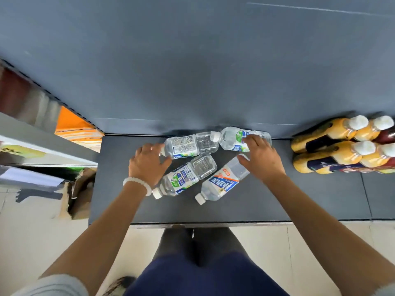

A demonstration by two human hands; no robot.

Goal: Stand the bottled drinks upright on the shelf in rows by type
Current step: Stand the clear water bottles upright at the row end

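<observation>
Your left hand (pixel 147 165) rests at the cap end of the rear-left clear bottle (pixel 190 145), fingers curled loosely about its neck; whether the grip is closed cannot be confirmed, as the hand hides the cap. Your right hand (pixel 261 159) lies over the rear-right clear bottle (pixel 233 138), fingers spread and bent across its label, thumb reaching toward the blue-and-orange labelled bottle (pixel 222 183); a firm hold is not evident. All four clear bottles lie on their sides on the dark shelf (pixel 310 195), clustered near its middle. The two rear bottles lie close to the back panel (pixel 192 60), and the white cap of the rear-right one touches the base of the rear-left one. The front-left clear bottle (pixel 183 177) lies diagonally, cap toward you, just beside your left wrist, which carries a white bead bracelet (pixel 136 183). The blue-and-orange labelled bottle lies diagonally beside it, cap also toward you. At the right end of the shelf, well apart from the cluster, orange-coloured drinks with white caps (pixel 342 144) stand upright in rows, with darker bottles at the frame edge. To the left of the shelf, cardboard (pixel 81 193) is visible.
</observation>
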